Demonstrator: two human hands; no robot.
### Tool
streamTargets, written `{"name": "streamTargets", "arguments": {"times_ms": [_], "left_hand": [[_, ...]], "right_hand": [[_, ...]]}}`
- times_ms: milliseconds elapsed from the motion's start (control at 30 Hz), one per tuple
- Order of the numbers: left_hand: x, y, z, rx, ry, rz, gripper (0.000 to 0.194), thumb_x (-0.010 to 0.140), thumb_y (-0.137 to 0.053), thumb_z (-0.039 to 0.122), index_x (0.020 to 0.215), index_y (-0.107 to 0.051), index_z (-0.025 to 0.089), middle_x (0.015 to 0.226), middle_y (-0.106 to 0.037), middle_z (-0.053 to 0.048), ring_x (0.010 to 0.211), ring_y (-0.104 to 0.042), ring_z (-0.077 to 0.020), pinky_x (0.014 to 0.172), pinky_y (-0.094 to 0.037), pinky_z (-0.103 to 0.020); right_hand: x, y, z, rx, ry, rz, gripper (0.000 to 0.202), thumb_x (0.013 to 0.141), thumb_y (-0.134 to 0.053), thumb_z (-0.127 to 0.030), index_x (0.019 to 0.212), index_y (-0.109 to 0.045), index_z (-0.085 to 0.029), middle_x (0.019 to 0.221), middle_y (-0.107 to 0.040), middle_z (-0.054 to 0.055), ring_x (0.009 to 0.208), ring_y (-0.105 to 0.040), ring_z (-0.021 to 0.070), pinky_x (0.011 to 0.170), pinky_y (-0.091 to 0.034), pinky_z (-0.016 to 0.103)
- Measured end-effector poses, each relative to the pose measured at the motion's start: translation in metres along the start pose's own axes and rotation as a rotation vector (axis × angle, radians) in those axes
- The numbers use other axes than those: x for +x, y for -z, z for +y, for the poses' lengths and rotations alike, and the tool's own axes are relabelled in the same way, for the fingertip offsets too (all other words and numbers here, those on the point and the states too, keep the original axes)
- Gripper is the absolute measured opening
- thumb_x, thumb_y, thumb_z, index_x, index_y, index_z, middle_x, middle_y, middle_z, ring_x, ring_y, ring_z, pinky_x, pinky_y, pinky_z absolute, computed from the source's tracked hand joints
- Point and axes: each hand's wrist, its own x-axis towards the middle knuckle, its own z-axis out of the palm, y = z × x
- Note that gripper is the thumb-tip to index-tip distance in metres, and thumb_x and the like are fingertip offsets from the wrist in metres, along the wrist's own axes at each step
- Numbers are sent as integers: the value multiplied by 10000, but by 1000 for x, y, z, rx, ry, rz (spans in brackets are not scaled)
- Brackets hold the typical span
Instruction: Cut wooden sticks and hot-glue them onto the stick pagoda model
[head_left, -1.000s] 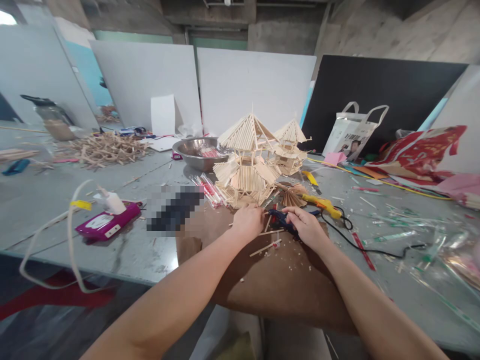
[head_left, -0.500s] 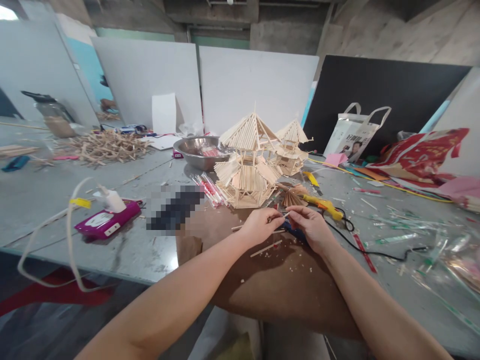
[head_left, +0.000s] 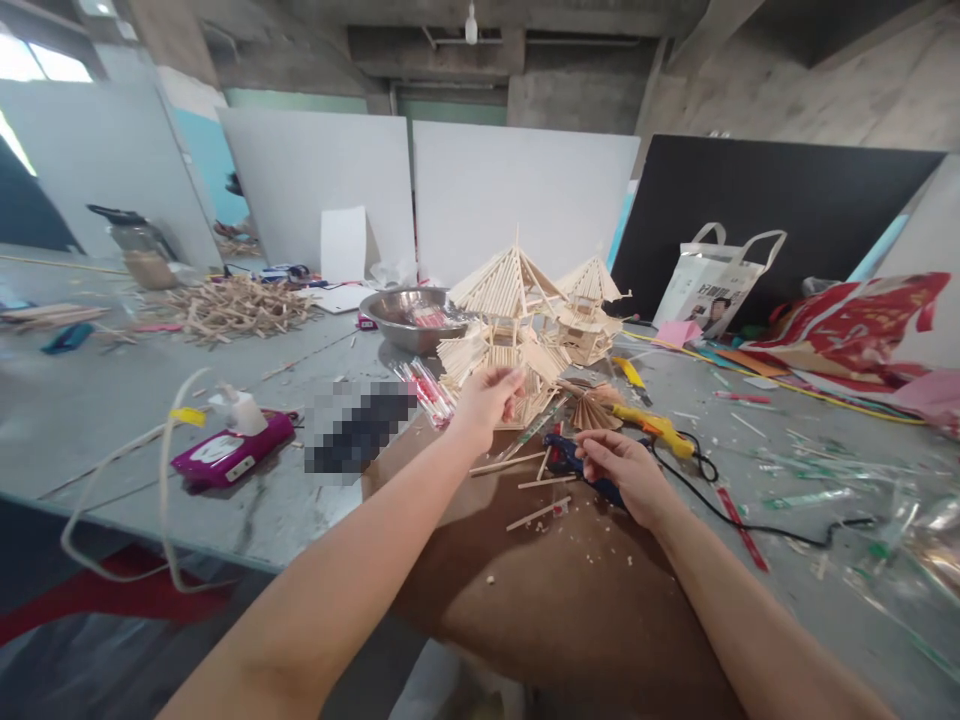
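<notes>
A pavilion model of thin wooden sticks [head_left: 510, 283] stands at the centre, with a smaller one [head_left: 585, 310] behind it to the right. My left hand [head_left: 487, 400] is raised in front of the nearer model, its fingers closed in a pinch; whatever they hold is too small to make out. Lower and to the right, my right hand [head_left: 619, 465] hovers beside a dark blue tool [head_left: 564, 455], thumb and fingers close together; its fingertips are too small to read. Loose sticks [head_left: 531, 515] lie on the brown sheet [head_left: 555, 610] below the hands.
A steel bowl [head_left: 409, 320] and a stick pile [head_left: 236, 308] are at the back left. The purple power strip [head_left: 236, 450] lies at left. To the right are a yellow glue gun [head_left: 660, 430] with black cable, clear plastic wrappers [head_left: 810, 495] and a white bag [head_left: 705, 290].
My left hand has moved up and left, away from my right hand, to the front of the model. The hands were together before. The camera view has tilted slightly upward.
</notes>
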Motion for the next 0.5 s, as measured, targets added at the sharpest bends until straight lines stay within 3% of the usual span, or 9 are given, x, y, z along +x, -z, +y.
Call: {"name": "streamTargets", "arguments": {"times_ms": [200,500], "left_hand": [[23,0,26,-125,47,13,139,636,-596,238,633,-497,141,504,-485,57,288,-351,-11,295,-219,-160],[39,0,38,-155,79,23,112,640,-592,215,628,-503,147,497,-485,52,291,-348,-23,305,-210,-176]], "right_hand": [[0,1,2,-82,-1,-22,279,608,-626,-394,769,-602,-166,647,-570,-1,481,-465,69,484,-357,223],[1,1,3,-142,6,-28,271,633,-602,-404,770,-595,-171,638,-568,-13,473,-466,70,499,-352,228]]}}
